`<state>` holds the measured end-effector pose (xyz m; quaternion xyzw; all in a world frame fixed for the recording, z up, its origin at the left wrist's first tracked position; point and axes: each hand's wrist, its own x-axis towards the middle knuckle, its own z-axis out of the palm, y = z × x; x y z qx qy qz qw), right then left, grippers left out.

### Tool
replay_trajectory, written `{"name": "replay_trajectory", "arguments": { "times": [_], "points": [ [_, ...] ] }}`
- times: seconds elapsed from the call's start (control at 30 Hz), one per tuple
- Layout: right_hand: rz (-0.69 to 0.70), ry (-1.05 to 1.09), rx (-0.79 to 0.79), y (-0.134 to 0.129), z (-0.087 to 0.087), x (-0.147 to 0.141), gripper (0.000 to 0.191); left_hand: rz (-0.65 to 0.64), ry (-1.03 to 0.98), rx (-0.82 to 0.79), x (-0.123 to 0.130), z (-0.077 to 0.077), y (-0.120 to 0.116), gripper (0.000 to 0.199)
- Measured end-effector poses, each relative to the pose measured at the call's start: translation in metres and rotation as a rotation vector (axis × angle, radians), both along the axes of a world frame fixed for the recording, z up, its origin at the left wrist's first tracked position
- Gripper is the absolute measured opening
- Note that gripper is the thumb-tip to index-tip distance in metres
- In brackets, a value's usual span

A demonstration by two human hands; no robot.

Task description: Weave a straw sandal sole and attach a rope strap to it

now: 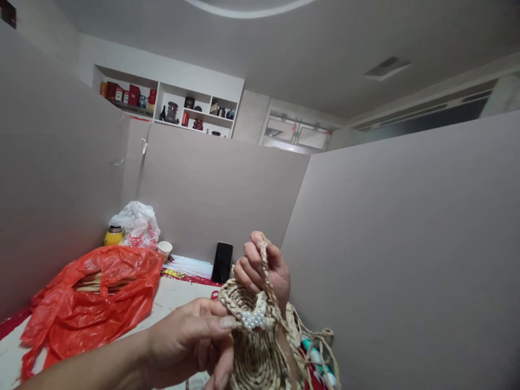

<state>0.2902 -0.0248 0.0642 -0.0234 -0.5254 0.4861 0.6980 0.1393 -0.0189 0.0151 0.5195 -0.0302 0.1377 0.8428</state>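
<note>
the woven piece [260, 365] of pale straw-like cord is in the lower middle of the frame, between the two hands. its rounded opening is directed up, and on the rim there sits a cluster of white pearly beads [254, 319].

the left hand [190, 331] comes from the lower left of the frame and is clamped on the left side of this rim; its thumb lies on the edge, just beside the beads. so the piece is directly to the right of this hand, and a part of it reaches below the fingers.

the right hand [266, 271] is above and behind the piece. its fingers are closed on a braided cord [265, 265], which goes down from the fingertips to the right side of the beads. the main part of the piece is below this hand.

to the right of the piece, loose strands [325, 338] hang in the lower right area. farther on the tabletop [179, 295], a red plastic bag [134, 265] lies at the lower left, and a dark phone [222, 262] leans upright behind the hands, near a paper cup [164, 248].
</note>
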Motion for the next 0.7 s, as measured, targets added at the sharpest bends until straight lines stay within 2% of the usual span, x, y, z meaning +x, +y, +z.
{"name": "replay_trajectory", "arguments": {
  "times": [0.1,0.3,0.57,0.7],
  "points": [
    [-0.027,-0.008,-0.031,0.003,-0.001,-0.004,0.024,0.065,0.013,0.015,0.002,-0.006,0.003,0.052],
    [-0.144,0.081,-0.057,-0.004,0.003,-0.001,0.023,0.162,0.020,-0.002,0.004,-0.009,0.009,0.053],
    [-0.265,0.273,0.061,-0.038,0.012,0.033,0.017,0.203,-0.037,-0.060,0.001,-0.005,0.017,0.048],
    [-0.378,0.335,0.078,-0.056,0.016,0.035,0.014,0.252,-0.071,-0.074,0.003,-0.003,0.021,0.044]
  ]
}}
